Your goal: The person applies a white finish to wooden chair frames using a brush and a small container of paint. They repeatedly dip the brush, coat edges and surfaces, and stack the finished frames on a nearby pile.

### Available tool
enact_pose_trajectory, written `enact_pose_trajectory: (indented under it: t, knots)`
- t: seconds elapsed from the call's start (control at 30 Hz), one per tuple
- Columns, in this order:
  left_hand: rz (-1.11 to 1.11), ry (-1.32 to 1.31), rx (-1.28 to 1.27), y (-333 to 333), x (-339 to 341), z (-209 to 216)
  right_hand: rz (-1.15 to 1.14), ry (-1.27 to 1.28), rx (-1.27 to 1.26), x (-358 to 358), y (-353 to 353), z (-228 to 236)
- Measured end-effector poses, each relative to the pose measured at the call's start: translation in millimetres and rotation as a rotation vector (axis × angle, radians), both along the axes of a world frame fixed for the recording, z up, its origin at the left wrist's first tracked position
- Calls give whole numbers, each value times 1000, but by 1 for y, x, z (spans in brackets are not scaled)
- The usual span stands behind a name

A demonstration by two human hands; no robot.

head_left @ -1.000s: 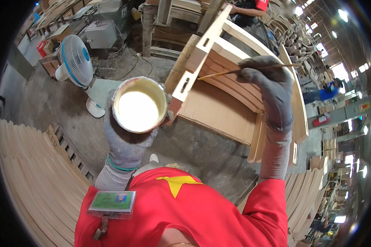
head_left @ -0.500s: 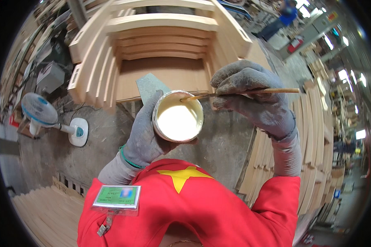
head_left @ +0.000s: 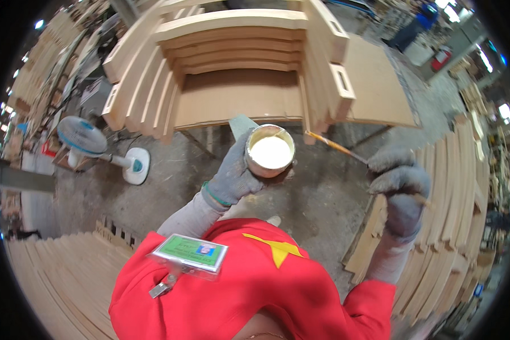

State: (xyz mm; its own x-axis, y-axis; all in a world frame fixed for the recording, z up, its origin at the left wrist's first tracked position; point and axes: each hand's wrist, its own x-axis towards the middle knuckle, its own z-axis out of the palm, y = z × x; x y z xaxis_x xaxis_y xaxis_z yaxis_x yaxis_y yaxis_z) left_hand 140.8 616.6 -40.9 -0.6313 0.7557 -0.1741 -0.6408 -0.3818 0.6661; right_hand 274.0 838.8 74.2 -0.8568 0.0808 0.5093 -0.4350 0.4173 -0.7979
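Note:
My left hand, in a grey glove, is closed around a round cup of creamy white liquid. A flat grey-green piece sticks out beyond the glove beside the cup; how it is held is hidden. Off to the right, my gloved right hand grips a thin wooden stick. Its yellowish tip points left, toward the cup but apart from it. Ahead stand several pale wooden frames with curved rails, nested together on a brown board.
A white-and-blue fan on a round-cornered base stands at the left. Curved wooden parts lie stacked at right and lower left. Beyond the frames, the board-topped table extends right. A person in blue is far off at upper right.
My right hand has drawn the stick out of the cup and moved right and down. The frames and fan appear shifted rightward in view. My left hand still holds the cup.

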Motion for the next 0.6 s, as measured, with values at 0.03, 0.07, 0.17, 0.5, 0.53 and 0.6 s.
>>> enact_pose_trajectory:
  t: [0.03,0.07,0.17,0.5,0.53,0.6]
  knots:
    - [26,147,40,-6,-14,-15,-47,-67,-152,-3,-9,-19]
    - [60,288,83,-11,-29,-29,-106,-87,-222,-11,-20,-36]
    - [276,846,-239,-20,-71,-56,-248,-144,-368,-49,-51,-81]
    - [657,886,-961,-100,-294,-213,27,-408,-1512,-234,-70,-231]
    - [587,932,-1053,-93,-309,-217,-13,-420,-1502,-248,-65,-248]
    - [459,1034,-1251,-85,-327,-199,-61,-450,-1491,-273,-60,-271]
